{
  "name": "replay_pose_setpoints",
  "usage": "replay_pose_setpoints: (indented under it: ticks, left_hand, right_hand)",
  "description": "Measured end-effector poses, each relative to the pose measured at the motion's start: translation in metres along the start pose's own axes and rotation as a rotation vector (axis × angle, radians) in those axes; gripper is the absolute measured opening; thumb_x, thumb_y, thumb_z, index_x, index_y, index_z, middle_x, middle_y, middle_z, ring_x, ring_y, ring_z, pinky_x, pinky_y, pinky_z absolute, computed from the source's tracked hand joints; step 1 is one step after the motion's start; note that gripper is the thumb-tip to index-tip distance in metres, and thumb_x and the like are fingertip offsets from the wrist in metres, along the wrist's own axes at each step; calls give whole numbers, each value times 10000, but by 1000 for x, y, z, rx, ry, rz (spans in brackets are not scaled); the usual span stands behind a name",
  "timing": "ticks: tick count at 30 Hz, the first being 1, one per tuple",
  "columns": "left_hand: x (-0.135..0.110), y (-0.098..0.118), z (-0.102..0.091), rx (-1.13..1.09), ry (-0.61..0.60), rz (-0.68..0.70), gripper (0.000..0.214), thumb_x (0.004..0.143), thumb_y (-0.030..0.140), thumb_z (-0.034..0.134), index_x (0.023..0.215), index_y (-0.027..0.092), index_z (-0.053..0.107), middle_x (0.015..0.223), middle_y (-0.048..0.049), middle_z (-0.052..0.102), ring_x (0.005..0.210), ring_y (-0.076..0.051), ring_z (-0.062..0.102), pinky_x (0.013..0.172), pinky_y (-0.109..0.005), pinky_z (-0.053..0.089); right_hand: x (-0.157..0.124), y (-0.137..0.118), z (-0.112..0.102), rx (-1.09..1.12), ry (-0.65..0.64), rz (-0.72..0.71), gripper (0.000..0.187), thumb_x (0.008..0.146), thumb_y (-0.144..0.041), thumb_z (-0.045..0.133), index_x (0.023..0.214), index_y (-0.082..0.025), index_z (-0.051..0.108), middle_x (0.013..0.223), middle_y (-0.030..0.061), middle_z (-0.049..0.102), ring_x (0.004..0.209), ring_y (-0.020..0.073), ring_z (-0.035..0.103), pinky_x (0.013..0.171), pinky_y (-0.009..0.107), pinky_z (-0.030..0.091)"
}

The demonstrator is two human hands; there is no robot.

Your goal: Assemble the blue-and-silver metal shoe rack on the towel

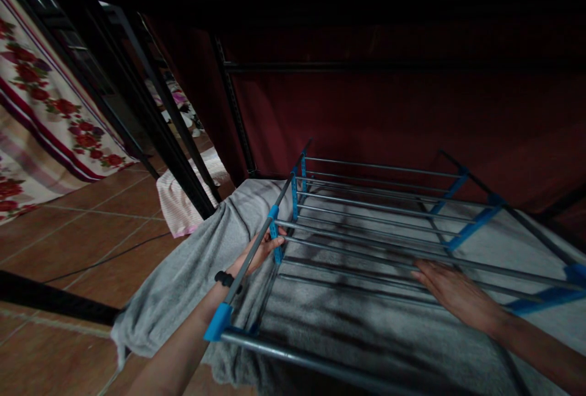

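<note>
A metal rack [348,232] of grey tubes with blue plastic joints lies on a grey blanket [366,329]. My left hand [259,252], with a dark band at its wrist, is closed at a blue joint piece [277,249] on the rack's left side. Some of its fingers are hidden behind the joint and side tube. Across the rack, my right hand [451,292] has its fingers over one of the middle tubes and grips it. A thicker front tube [293,356] with a blue corner piece [218,321] is nearest to me.
Black metal frame posts [151,121] stand at the left, and a dark red panel [389,115] closes off the back. A floral cloth [68,115] hangs at far left. A pale towel [176,204] hangs by the posts above the tiled floor [114,207], where a cable runs.
</note>
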State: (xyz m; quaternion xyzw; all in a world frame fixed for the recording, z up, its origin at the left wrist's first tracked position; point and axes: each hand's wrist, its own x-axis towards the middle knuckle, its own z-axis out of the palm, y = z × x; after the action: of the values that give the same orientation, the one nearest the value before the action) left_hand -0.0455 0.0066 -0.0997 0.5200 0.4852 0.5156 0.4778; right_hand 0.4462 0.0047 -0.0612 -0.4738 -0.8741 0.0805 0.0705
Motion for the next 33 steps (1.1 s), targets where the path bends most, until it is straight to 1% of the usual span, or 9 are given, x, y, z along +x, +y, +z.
replay_pose_setpoints:
  ticks: [3,6,9,12,17,20,27,30,33]
  left_hand:
    - [1,-1,2,-42,7,-16,379,740,472,793,932,206,601,848,-10,587,821,-189,538,794,-350,422]
    - [1,2,2,-74,2,-24,388,711,474,820,906,212,611,835,-9,591,810,-187,536,790,-353,421]
    - [1,5,3,-113,-11,-41,366,688,462,841,883,235,632,822,-2,587,809,-187,534,798,-358,423]
    - [0,7,4,-145,-15,-58,355,665,455,856,870,252,650,823,7,578,807,-183,529,805,-359,422]
    - [1,7,6,-138,-8,-67,300,684,437,849,856,270,668,816,3,577,805,-188,514,795,-357,415]
    - [2,7,5,-129,-9,-65,325,672,444,852,860,261,659,793,12,570,772,-179,505,774,-352,412]
    - [3,4,5,-88,14,-45,360,657,468,852,854,250,644,760,7,559,752,-187,493,746,-354,406]
    - [1,4,7,-62,45,-30,372,658,488,845,855,252,637,769,-4,570,801,-213,518,775,-368,414]
    - [0,7,9,-44,61,-18,381,647,510,846,851,263,639,800,-16,593,874,-248,547,811,-388,425]
  right_hand:
    - [0,0,-1,3,7,2,421,1044,-490,297,949,-244,625,955,70,716,915,252,695,822,399,545]
    - [-1,1,0,-2,19,-15,418,1045,-485,301,950,-244,629,928,70,713,884,245,694,799,381,542]
    - [-2,3,2,-8,45,-30,414,1043,-481,315,975,-241,646,1012,88,725,956,257,694,833,386,543]
    - [-3,6,5,-16,45,-30,417,1042,-486,325,989,-239,657,1047,92,727,985,266,693,848,397,547]
    - [-2,7,5,-27,57,-38,414,1036,-491,338,971,-243,664,998,83,731,948,262,700,824,386,552]
    - [-2,6,5,-35,58,-46,405,1038,-482,336,972,-246,658,957,72,727,917,257,699,819,391,550]
    - [-2,5,7,-60,72,-57,426,1051,-461,311,993,-230,665,997,89,730,934,261,703,829,407,558]
    - [-3,7,8,-89,85,-58,441,1051,-460,310,1032,-221,680,1053,102,736,986,270,705,856,414,565]
    - [-4,5,7,-132,117,-80,451,1043,-479,332,1157,-204,671,1151,121,723,1086,284,686,947,436,546]
